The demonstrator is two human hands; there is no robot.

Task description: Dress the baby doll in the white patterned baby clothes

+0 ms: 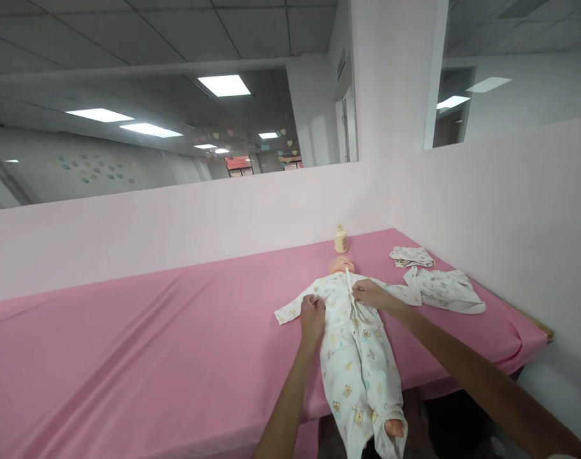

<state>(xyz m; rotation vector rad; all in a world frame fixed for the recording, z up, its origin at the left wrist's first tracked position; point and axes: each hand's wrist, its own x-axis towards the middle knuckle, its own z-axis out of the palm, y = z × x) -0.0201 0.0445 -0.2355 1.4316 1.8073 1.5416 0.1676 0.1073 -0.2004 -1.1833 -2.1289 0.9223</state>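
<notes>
A baby doll (342, 262) lies on its back, head toward the wall, in a white printed baby shirt (337, 294) and matching trousers (348, 376). One bare foot (394, 428) pokes out of a trouser leg near the table's front edge. At the shirt's front opening, my right hand (368, 294) pinches the white edge of the cloth. My left hand (313, 313) rests by the chest on the left side, its fingers curled together; what they hold, if anything, is too small to make out. Both sleeves are spread outward.
A pump bottle of pale yellow liquid (341, 240) stands behind the doll's head. Folded printed cloth (411, 257) and a crumpled white garment (446, 290) lie to the right. The pink sheet (176, 357) covers the table, with walls behind and at right.
</notes>
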